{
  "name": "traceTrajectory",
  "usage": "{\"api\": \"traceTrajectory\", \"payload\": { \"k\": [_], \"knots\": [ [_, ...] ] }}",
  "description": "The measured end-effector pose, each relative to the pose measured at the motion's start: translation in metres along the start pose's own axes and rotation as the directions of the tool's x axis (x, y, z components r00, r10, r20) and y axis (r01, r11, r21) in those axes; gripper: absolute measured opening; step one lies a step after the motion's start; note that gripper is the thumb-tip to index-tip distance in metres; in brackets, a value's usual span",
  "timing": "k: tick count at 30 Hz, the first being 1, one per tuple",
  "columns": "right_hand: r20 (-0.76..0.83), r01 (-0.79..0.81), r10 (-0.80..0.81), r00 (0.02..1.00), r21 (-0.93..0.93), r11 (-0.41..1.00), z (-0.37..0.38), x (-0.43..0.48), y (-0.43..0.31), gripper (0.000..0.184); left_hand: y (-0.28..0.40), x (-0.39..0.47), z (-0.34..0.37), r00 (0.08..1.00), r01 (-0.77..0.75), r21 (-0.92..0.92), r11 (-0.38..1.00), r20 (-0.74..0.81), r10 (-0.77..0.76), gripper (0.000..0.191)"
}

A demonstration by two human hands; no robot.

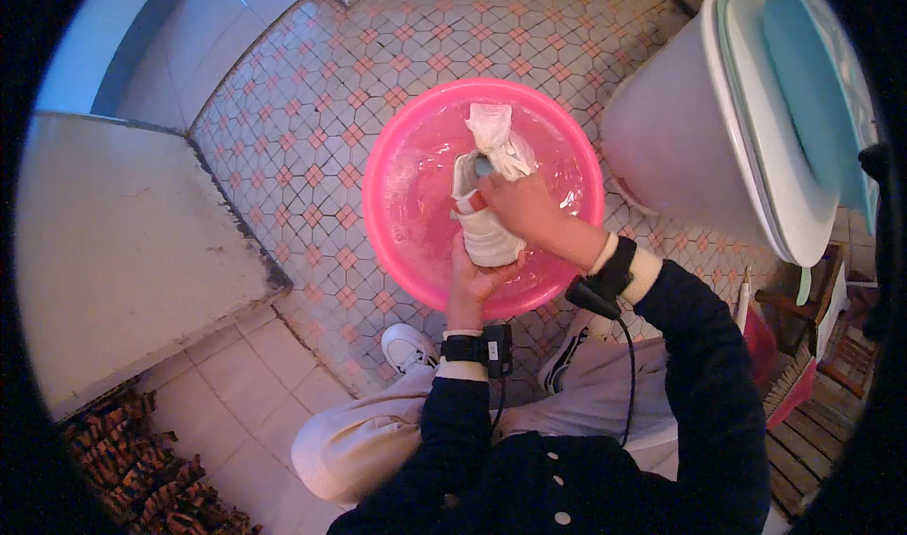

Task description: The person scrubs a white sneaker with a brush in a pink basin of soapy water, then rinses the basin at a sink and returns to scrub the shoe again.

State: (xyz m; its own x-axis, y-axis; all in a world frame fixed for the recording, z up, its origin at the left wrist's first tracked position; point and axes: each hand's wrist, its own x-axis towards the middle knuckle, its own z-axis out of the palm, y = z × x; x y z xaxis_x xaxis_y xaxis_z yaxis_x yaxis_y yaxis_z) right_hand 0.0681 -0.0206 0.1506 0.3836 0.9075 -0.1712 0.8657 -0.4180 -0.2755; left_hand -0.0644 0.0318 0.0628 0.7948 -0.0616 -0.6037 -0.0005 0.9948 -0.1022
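Note:
A wet-looking white lace-up shoe [490, 241] is held over a pink plastic basin [379, 251] that has water in it. My left hand [476, 276] cups the near end of the shoe from below. Curled over the shoe's collar is my right hand [524, 209], its fingertips partly out of sight at the opening. Whether those fingers pinch the collar or a small item there, I cannot tell. The tongue [490, 124] sticks up at the far end, and the white laces [516, 163] hang loose beside it.
Patterned tiles [319, 159] surround the basin. To the right stands a large lidded plastic bin [673, 124]; below it are a pink-headed brush [790, 393] and a slatted wooden piece [801, 450]. A pale low block [142, 251] and a shaggy brown mat [156, 471] lie left.

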Motion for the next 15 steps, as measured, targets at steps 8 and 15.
{"api": "traceTrajectory", "payload": {
  "k": [8, 15],
  "knots": [
    [0.03, -0.089, 0.084, 0.996, 0.25, 0.964, 0.015, -0.014, 0.016, 0.019, 0.012, -0.012, 0.002, 0.988, 0.128, -0.038, 0.991, 0.089, -0.124, 0.049],
    [-0.063, -0.112, 0.103, 0.993, -0.158, 0.981, 0.012, 0.006, 0.029, 0.023, 0.012, 0.001, -0.005, 0.991, 0.132, 0.102, 0.986, -0.024, -0.131, 0.057]
  ]
}}
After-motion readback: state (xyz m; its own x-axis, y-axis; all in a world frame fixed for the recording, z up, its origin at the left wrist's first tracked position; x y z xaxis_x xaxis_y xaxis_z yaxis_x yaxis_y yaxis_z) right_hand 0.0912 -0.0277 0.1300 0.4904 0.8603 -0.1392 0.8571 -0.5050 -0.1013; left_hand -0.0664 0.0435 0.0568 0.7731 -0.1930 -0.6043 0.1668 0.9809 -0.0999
